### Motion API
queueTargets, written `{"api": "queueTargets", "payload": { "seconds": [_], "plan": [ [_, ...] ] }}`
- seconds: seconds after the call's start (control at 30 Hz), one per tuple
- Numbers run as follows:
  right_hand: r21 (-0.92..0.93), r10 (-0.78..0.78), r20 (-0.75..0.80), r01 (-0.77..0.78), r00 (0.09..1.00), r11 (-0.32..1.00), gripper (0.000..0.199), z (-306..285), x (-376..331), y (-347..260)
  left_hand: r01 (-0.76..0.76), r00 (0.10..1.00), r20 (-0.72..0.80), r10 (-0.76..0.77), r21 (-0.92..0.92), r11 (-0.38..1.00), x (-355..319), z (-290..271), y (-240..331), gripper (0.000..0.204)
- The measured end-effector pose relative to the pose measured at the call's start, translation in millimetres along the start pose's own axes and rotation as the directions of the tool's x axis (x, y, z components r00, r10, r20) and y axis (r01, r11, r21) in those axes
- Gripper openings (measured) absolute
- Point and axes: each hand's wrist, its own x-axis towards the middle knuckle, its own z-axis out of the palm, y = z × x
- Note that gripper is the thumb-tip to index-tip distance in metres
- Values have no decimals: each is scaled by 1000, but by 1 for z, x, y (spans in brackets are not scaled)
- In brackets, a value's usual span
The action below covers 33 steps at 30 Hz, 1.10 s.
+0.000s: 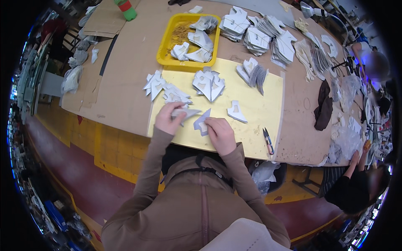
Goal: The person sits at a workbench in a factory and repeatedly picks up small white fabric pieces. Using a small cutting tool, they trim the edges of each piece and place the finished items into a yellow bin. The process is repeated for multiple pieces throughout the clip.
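Note:
Between the thumb and fingers of my left hand (pixel 168 118) is a pale grey cut-out piece (pixel 189 113), slightly blurred and lifted off the yellow sheet (pixel 251 144). My right hand (pixel 222 134) pinches the edge of a blue-grey cut-out piece (pixel 197 124) with a pale inner part, low over the same sheet. A loose pile of white pieces (pixel 175 93) lies just beyond my left hand. Farther off, in the middle, sits a cluster of white pieces (pixel 208 84). One single white piece with an opening (pixel 236 112) rests right of my right hand.
Thread snips (pixel 268 141) lie near the sheet's right edge. A yellow tray (pixel 160 52) holds rubber bands and bundled pieces. Stacks of white pieces (pixel 256 39) stand behind it to the right. A dark cloth (pixel 323 106) lies farther right, where other people sit. A green bottle (pixel 130 13) stands far left.

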Motion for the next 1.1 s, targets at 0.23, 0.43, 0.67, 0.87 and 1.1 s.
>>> {"api": "queueTargets", "payload": {
  "seconds": [0.23,0.43,0.67,0.87,1.1],
  "plan": [
    [96,72,52,-77,996,992,24,-27,-9,-6,-375,880,386,275,211,903,-32,33,23,54],
    [51,-148,323,139,935,989,27,-56,-12,-6,-507,759,492,426,37,861,-67,47,11,41],
    [211,206,183,-243,961,947,22,-57,-17,-20,295,916,387,-103,-480,826,-51,44,31,30],
    [358,563,-181,-479,807,802,17,-63,2,5,135,985,155,-75,-426,894,-11,37,40,41],
    [272,574,-270,-511,773,815,20,-70,9,38,15,979,-201,-20,-25,1000,-1,2,-3,24]
  ]
}}
